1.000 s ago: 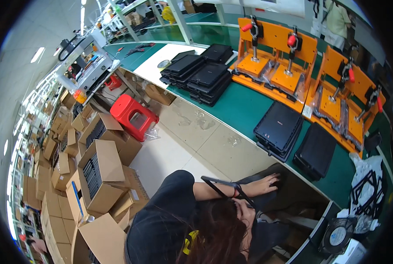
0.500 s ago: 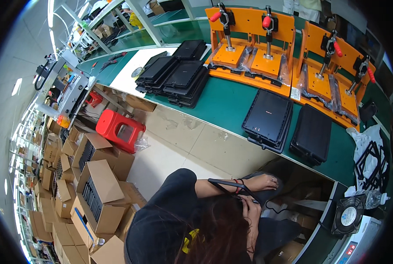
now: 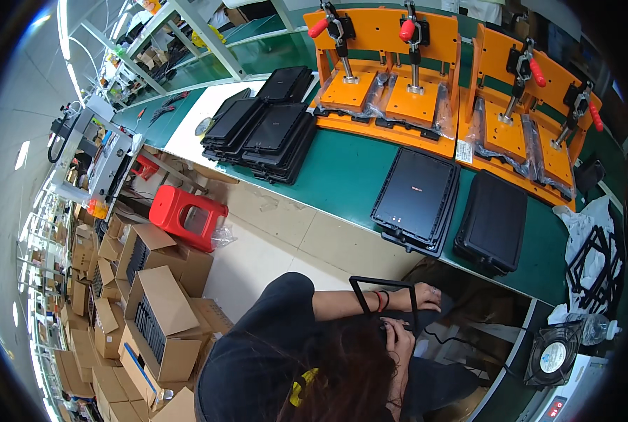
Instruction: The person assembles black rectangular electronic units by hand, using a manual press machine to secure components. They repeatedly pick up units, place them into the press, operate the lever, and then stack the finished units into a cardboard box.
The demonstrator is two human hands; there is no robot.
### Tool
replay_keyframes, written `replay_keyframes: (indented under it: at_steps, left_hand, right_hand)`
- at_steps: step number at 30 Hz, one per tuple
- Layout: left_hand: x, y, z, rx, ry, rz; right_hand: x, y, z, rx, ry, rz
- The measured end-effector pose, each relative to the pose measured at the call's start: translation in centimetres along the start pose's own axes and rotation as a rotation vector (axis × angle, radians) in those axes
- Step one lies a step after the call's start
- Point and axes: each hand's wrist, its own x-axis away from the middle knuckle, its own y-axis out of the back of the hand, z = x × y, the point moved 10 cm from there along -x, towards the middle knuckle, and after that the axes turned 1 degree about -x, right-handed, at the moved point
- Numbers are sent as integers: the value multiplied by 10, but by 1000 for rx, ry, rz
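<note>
- so closest in, the right hand [image 3: 400, 342] looks to have its fingers closed on the near end of a thin black frame [image 3: 383, 283], though hair hides part of that grip
- the frame is up in the air over the lap, tilted, right by the left wrist; can't tell whether the arm goes through it or just behind it
- left hand [image 3: 426, 297] lies over dark cloth, fingers loosely together. Can't see anything in it, but can't rule it out either
- my read: the step in hand is handling that one frame, seated, below bench level
- next move imo calls for a steady hold so the thin bars don't flex, plus clearing that wrist and the bench edge
- a bit further out, two stacks of black cases, one on the left [image 3: 416, 200] and one on the right [image 3: 493, 221], sit on the green bench [image 3: 349, 169]
- past those, orange clamp fixtures [image 3: 412, 102] with red-tipped levers stand along the back
</note>
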Motion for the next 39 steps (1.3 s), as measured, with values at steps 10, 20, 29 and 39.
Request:
replay_keyframes:
  at_steps: [10,20,29,39]
  left_hand:
    - [-7,-3,-8,-2,11,-10]
    - [-8,1,1,-157,103,-31]
    - [-1,0,6,-150,122,-53]
    - [-36,-37,-16,-119,79,177]
  right_hand:
    - [2,2,-8,-14,-11,8]
    - [2,6,-2,-32,39,-10]
    - [4,0,-2,-20,44,4]
    - [16,20,-28,81,-2,-183]
